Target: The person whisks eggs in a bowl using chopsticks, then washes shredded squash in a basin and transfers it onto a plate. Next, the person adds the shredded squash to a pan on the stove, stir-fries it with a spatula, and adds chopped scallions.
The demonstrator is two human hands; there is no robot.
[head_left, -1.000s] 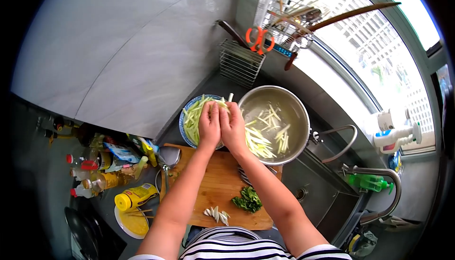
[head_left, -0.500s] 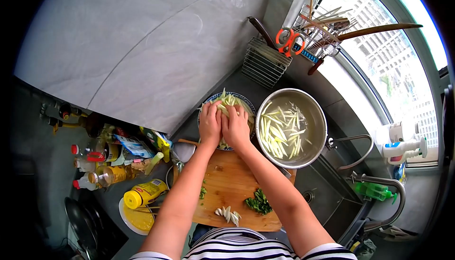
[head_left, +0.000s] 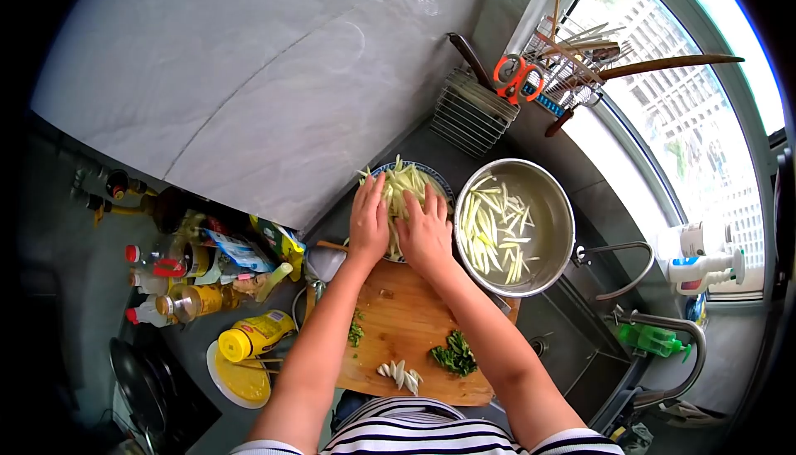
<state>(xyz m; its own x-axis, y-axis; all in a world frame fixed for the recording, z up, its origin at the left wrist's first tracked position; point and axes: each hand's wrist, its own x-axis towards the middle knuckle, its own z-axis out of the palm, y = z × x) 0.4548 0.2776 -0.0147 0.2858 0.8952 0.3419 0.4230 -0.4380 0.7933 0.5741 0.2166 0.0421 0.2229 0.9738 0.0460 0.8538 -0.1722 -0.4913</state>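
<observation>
While left hand (head_left: 367, 218) and right hand (head_left: 426, 235) lie apart, fingers extended, gripping nothing visible, over the plate (head_left: 442, 181): 1 heap of strips (head_left: 406, 180), seemingly set down. Right of plate: 1 pot (head_left: 570, 231), loose strips (head_left: 489, 231) left. Nearer than plate: 1 board (head_left: 406, 306), greens (head_left: 454, 354), garlic (head_left: 400, 376).

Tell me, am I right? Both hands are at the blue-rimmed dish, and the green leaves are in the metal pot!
Almost! The head view shows the green leaves on the wooden board, not in the metal pot. Left hand and right hand are at the blue-rimmed dish.
</observation>
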